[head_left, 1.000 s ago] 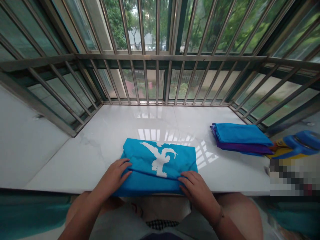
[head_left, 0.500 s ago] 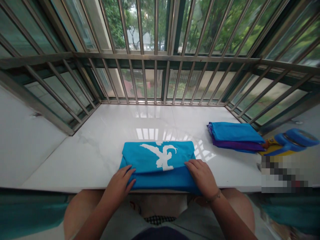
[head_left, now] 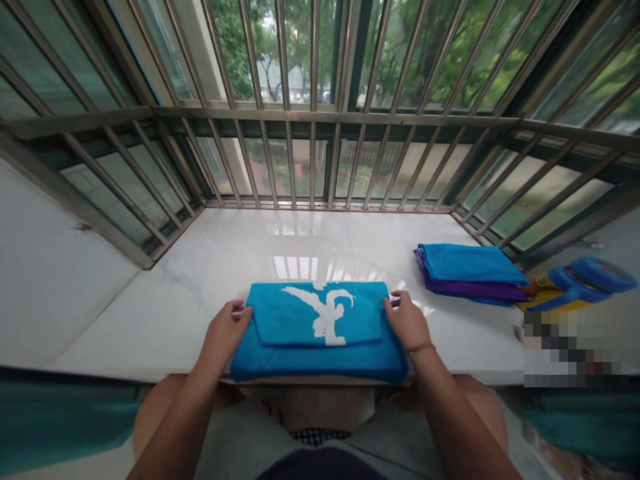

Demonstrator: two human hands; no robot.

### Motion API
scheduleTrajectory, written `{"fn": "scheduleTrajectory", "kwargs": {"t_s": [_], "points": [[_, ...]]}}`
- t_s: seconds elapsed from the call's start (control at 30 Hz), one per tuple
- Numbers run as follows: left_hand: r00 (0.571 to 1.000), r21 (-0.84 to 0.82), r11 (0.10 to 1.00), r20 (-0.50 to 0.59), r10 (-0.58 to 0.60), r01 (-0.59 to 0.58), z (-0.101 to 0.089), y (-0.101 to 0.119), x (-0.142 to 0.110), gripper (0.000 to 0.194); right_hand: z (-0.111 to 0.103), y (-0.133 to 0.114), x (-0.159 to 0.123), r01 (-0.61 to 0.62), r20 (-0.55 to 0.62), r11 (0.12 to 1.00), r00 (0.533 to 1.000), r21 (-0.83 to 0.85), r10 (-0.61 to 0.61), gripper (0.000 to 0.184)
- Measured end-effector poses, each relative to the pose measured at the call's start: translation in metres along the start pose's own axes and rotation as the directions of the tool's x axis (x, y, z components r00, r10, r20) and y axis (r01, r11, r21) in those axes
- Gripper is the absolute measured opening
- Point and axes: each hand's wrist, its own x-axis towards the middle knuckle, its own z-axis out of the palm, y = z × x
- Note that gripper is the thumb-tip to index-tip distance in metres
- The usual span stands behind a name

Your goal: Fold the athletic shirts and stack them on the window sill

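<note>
A bright blue T-shirt (head_left: 295, 320), folded into a wide bundle with a white kicking-figure print on top, lies at the near edge of the white sill. Its upper fold stops short of the near edge, so a plain blue strip shows below. At the left side, my left hand (head_left: 229, 328) is closed on the T-shirt's edge, thumb on the cloth and the other fingers curled. My right hand (head_left: 407, 321), with a thin bracelet at the wrist, grips the opposite side edge in the same way. Fingertips are partly hidden on both hands.
To the right lies a stack of folded blue and purple clothes (head_left: 473, 267). Beside it stands a blue and yellow object (head_left: 575, 283), near a pixelated patch. Metal bars (head_left: 313, 163) and windows enclose the glossy white sill (head_left: 200, 260) on three sides.
Both hands have moved outward and away from me, from the near part of the T-shirt to its side edges. The T-shirt's upper fold now lies straighter, with its near corners showing.
</note>
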Motion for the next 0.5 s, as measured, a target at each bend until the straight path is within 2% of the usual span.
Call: {"fn": "scheduleTrajectory", "kwargs": {"t_s": [0.13,0.23,0.3,0.37,0.4,0.5], "points": [[0.991,-0.033,0.996,0.104,-0.084,0.088,0.005,0.006,0.044,0.042,0.011,-0.007,0.024,-0.037,0.028,0.998,0.999,0.052,0.036,0.023],[0.992,0.066,0.998,0.126,-0.015,0.007,0.005,0.011,0.055,0.030,0.009,-0.007,0.027,-0.037,-0.002,0.998,0.999,0.055,0.037,0.020],[0.994,0.168,0.982,0.081,0.080,-0.092,0.000,0.011,0.048,0.027,0.001,-0.003,0.018,-0.011,-0.039,0.999,0.999,0.037,0.012,0.022],[0.992,0.246,0.962,0.061,0.110,-0.122,-0.011,0.005,0.031,0.029,-0.007,0.007,-0.002,0.008,-0.052,1.000,0.999,0.023,-0.007,0.024],[0.993,0.279,0.955,0.074,0.088,-0.105,-0.018,-0.001,0.019,0.033,-0.011,0.014,-0.017,0.010,-0.035,1.000,0.999,0.011,-0.009,0.025],[0.987,0.390,0.921,0.146,-0.073,0.011,-0.037,-0.026,-0.028,0.053,-0.017,0.046,-0.073,-0.005,0.091,0.997,0.996,-0.080,0.012,0.041]]}}
